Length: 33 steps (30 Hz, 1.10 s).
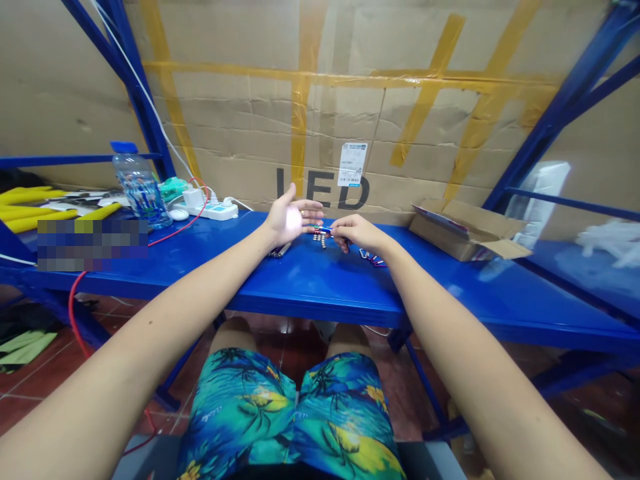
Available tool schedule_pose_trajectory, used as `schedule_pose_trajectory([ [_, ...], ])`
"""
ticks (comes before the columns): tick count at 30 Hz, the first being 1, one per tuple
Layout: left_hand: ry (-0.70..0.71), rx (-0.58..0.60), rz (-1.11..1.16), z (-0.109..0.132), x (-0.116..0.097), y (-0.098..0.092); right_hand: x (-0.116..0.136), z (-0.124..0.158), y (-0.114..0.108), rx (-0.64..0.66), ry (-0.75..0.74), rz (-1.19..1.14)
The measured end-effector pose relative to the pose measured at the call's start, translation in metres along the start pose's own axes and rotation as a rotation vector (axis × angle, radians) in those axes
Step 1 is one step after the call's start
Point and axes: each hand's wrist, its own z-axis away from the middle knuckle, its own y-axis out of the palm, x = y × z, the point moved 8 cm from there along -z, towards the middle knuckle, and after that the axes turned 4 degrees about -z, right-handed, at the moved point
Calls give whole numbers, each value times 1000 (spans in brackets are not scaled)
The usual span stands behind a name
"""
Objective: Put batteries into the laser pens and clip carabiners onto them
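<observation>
My left hand (290, 219) is held over the table with its palm turned inward, thumb up and fingers stretched out. Its lower fingers are close to some small coloured pieces; whether they touch is unclear. Facing it, my right hand (357, 233) pinches a small shiny blue piece (325, 230), its exact kind too small to make out. Just under the hands lie several small copper-coloured round pieces (320, 239) in short rows. Beside my right hand are several coloured loops like carabiners (373, 258). Slim metallic pieces (283, 251) lie under my left wrist, partly hidden.
The blue table (320, 287) stands against a large taped cardboard sheet (250, 133). An open cardboard box (465, 230) sits to the right. On the left are a water bottle (140, 190), a power strip (217, 210), a red cable (185, 230) and yellow-handled tools (40, 217).
</observation>
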Motion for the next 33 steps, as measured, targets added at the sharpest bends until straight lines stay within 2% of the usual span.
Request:
schedule_pose_trajectory([
  [10, -68, -39, 86, 1, 4, -2, -5, -1, 2, -8, 62, -143],
  [14, -40, -13, 51, 1, 1, 0, -3, 0, -1, -57, 57, -150],
  [21, -80, -17, 140, -1, 6, 0, -3, -2, -13, -193, 33, -75],
  [27, -108, -54, 232, 0, 9, -1, -3, 0, -17, -225, 46, -20],
  [33, -111, -34, 281, 2, 6, 2, -4, -1, -17, -210, 45, 60],
])
